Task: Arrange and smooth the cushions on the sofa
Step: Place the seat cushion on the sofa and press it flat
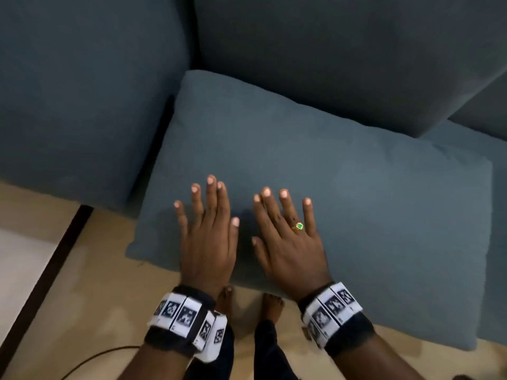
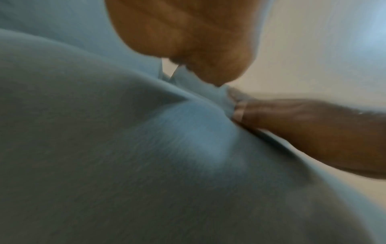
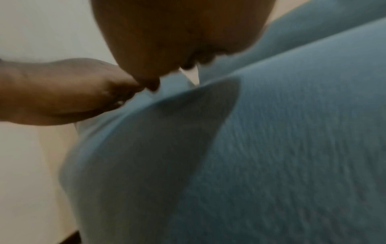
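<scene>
From the head view I see my left hand [image 1: 209, 237] lying flat on the loose blue cushion [image 1: 343, 187], its fingers [image 1: 211, 196] straight and slightly spread, holding nothing. Just beside it, thumb nearly to thumb, my right hand [image 1: 288, 242] lies the same way, fingers [image 1: 285, 207] straight and fanned, a gold ring with a green stone [image 1: 298, 226] on one of them. The cushion lies directly under both palms and stretches well past the fingertips towards the sofa's back cushion [image 1: 343, 56], and far out to the right of my right fingers. Left of my left fingers stands the sofa arm [image 1: 82, 91]. The wrist views are blurred; blue fabric [image 2: 146, 156] fills them beneath each palm.
</scene>
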A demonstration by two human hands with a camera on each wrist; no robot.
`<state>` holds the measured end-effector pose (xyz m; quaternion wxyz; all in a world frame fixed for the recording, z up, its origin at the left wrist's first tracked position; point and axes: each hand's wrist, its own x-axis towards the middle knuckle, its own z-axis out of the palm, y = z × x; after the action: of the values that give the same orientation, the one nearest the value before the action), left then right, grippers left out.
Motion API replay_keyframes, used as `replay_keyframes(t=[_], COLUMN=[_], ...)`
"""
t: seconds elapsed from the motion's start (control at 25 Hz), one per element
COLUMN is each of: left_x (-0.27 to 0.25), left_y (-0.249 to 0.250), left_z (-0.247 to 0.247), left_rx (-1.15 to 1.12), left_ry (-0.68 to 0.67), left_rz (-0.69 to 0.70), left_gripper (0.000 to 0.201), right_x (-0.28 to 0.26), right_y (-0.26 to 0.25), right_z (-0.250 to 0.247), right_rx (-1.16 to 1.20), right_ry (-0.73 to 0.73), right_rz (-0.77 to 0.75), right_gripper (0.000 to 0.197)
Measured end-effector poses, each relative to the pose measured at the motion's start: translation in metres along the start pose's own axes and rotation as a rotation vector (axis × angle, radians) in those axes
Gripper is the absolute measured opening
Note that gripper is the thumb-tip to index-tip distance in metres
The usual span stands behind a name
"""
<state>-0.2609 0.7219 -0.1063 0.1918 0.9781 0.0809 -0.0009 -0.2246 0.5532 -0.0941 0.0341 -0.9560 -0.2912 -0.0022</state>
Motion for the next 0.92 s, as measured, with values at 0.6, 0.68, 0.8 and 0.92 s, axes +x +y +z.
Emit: replay_keyframes(t=[0.6, 0.68, 0.8, 0.92], left_x=[-0.043, -0.043, -0.043, -0.059], left_y=[-0.102, -0.116, -0.132, -0.132], left_z=[0.002, -0.002, -0.006, 0.012], left_rx=[-0.237, -0.298, -0.414, -0.459], left_ry=[0.026, 0.145, 0.182, 0.150], left_rz=[-0.447, -0.560, -0.670, -0.658], left_gripper=[0.064, 0.063, 0.060, 0.064], right_x=[0.107, 0.114, 0.126, 0.121], right_y=[-0.109, -0.127, -0.149, -0.162], right_z=[0.008, 0.011, 0.008, 0.011], right_rx=[-0.150, -0.115, -0.082, -0.140], right_ry=[-0.167, -0.154, -0.188, -0.313], right_rz=[-0.465, -0.511, -0.588, -0.610], right_gripper=[0.069, 0.067, 0.063, 0.063])
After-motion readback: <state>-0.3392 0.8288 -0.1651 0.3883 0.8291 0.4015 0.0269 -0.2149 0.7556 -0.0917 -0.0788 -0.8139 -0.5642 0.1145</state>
